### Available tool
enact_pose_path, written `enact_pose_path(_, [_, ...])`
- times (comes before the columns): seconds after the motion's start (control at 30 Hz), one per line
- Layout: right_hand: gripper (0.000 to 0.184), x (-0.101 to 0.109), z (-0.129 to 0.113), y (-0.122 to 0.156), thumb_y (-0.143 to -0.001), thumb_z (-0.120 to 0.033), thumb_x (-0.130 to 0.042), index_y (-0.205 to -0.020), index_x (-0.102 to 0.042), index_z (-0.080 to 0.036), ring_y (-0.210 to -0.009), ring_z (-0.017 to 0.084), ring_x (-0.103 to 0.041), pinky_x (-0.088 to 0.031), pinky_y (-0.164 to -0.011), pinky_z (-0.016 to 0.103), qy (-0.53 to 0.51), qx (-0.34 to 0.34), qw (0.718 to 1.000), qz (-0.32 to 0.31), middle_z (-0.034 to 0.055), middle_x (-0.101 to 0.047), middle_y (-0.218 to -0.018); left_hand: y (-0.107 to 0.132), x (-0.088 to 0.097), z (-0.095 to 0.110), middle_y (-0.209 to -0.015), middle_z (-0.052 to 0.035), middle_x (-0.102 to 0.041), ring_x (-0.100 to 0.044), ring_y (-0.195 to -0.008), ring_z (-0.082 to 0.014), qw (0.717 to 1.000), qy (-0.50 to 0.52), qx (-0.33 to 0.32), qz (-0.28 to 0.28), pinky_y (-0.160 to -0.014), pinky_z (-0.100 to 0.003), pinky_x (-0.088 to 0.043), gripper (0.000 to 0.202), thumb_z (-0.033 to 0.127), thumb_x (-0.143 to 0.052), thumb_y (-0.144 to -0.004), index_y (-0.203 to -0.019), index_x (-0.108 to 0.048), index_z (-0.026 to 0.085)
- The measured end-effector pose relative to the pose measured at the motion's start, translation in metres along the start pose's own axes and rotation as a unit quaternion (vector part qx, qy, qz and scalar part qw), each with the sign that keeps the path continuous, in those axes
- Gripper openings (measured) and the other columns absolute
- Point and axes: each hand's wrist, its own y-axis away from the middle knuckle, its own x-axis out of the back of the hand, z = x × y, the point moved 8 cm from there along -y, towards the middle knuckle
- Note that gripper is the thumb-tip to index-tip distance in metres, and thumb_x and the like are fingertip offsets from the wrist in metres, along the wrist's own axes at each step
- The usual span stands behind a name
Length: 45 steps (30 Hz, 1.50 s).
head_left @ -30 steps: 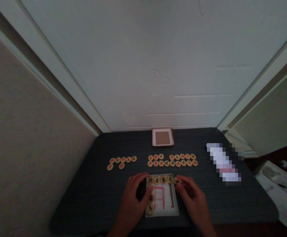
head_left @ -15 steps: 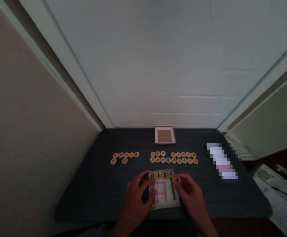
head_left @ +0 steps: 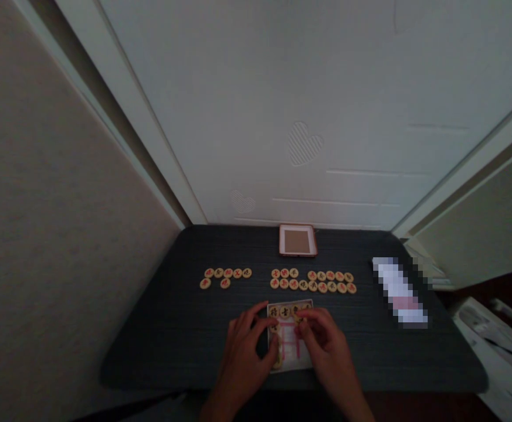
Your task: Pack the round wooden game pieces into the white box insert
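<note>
1. The left hand rests on the white box; its grip is loose.
2. The right hand pinches a round piece over the box.
3. More pieces sit in rows farther back on the dark surface.
4. A small square tray waits by the wall.

Board at near table edge, piece rows behind it, box farthest back

both hands on tray, pieces behind
</note>
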Motion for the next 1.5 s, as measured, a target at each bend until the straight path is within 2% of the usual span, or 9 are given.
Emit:
enact_pose_path(0.23, [0.028,0.005,-0.001,0.000,-0.096,-0.044,-0.059,-0.110,-0.074,-0.025,-0.090,0.020,-0.066,-0.056,-0.081,0.029,0.001,0.006,1.000,0.005,0.0063,-0.066,-0.105,0.000,-0.001,0.001,-0.141,-0.0057,-0.059,-0.057,-0.126,-0.0296,1.000,-0.003,0.001,-0.009,-0.101,-0.053,-0.046,0.026,0.021,-0.058,-0.092,-0.113,-0.068,0.031])
enact_pose_path(0.47, [0.025,0.013,0.000,-0.001,-0.092,-0.044,-0.066,-0.103,-0.076,-0.025,-0.101,0.023,-0.065,-0.055,-0.086,0.032,0.006,0.020,0.999,0.026,0.0079,-0.065,-0.111,-0.002,-0.001,-0.002,-0.139,-0.0043,-0.060,-0.058,-0.124,-0.0298,1.000,-0.009,0.002,0.008,-0.100,-0.053,-0.046,0.026,0.019,-0.059,-0.091,-0.112,-0.067,0.031])
enact_pose_path(0.6, [0.021,0.018,0.001,0.000,-0.090,-0.042,-0.068,-0.097,-0.077,-0.024,-0.090,0.020,-0.064,-0.054,-0.077,0.028,0.021,0.020,0.999,0.046,0.0061,-0.062,-0.104,-0.002,-0.002,-0.002,-0.139,-0.0041,-0.061,-0.059,-0.124,-0.0292,1.000,-0.007,0.003,0.012,-0.100,-0.052,-0.046,0.025,0.021,-0.059,-0.092,-0.113,-0.067,0.031])
enact_pose_path(0.83, [0.021,0.013,0.010,0.000,-0.088,-0.043,-0.071,-0.090,-0.070,-0.022,-0.071,0.016,-0.058,-0.048,-0.062,0.024,0.013,-0.004,0.999,0.034,0.0005,-0.059,-0.084,-0.003,-0.001,0.001,-0.139,-0.0036,-0.061,-0.060,-0.119,-0.0280,1.000,-0.008,-0.001,0.008,-0.099,-0.051,-0.047,0.027,0.022,-0.057,-0.094,-0.115,-0.069,0.034])
enact_pose_path(0.93, [0.021,0.012,0.011,0.000,-0.089,-0.043,-0.071,-0.090,-0.070,-0.022,-0.073,0.017,-0.059,-0.049,-0.063,0.025,0.017,-0.006,0.999,0.030,0.0006,-0.060,-0.084,-0.004,0.000,0.002,-0.139,-0.0028,-0.061,-0.061,-0.117,-0.0272,1.000,-0.004,-0.001,0.005,-0.098,-0.050,-0.047,0.026,0.024,-0.058,-0.095,-0.115,-0.071,0.036])
enact_pose_path(1.07, [0.022,0.010,0.008,0.000,-0.089,-0.044,-0.071,-0.094,-0.076,-0.023,-0.081,0.019,-0.063,-0.053,-0.070,0.027,0.039,0.002,0.999,0.016,0.0039,-0.063,-0.094,-0.005,-0.001,-0.001,-0.137,-0.0010,-0.062,-0.062,-0.115,-0.0275,1.000,0.002,0.016,0.006,-0.097,-0.050,-0.048,0.023,0.029,-0.063,-0.093,-0.113,-0.072,0.037])
enact_pose_path(1.27, [0.023,0.007,0.002,-0.001,-0.093,-0.043,-0.067,-0.102,-0.079,-0.026,-0.095,0.022,-0.067,-0.055,-0.081,0.030,0.056,0.004,0.998,-0.011,0.0070,-0.068,-0.104,-0.006,-0.003,-0.005,-0.134,-0.0011,-0.064,-0.061,-0.119,-0.0281,0.999,0.011,0.031,0.011,-0.098,-0.051,-0.047,0.019,0.027,-0.064,-0.091,-0.107,-0.072,0.035])
enact_pose_path(1.37, [0.023,0.004,0.001,0.000,-0.093,-0.043,-0.066,-0.103,-0.079,-0.027,-0.092,0.022,-0.068,-0.055,-0.080,0.030,0.070,0.004,0.997,-0.026,0.0064,-0.070,-0.100,-0.006,-0.004,-0.005,-0.135,-0.0007,-0.064,-0.061,-0.120,-0.0282,0.999,0.012,0.032,0.007,-0.099,-0.051,-0.046,0.019,0.027,-0.063,-0.092,-0.107,-0.071,0.035])
enact_pose_path(1.5, [0.033,0.002,0.011,0.002,-0.094,-0.046,-0.063,-0.117,-0.073,-0.024,-0.084,0.022,-0.070,-0.057,-0.075,0.031,0.050,-0.034,0.998,-0.026,0.0080,-0.072,-0.103,-0.006,-0.004,-0.005,-0.136,-0.0014,-0.064,-0.060,-0.121,-0.0279,0.999,0.018,0.032,0.004,-0.099,-0.051,-0.046,0.019,0.030,-0.061,-0.094,-0.111,-0.069,0.034])
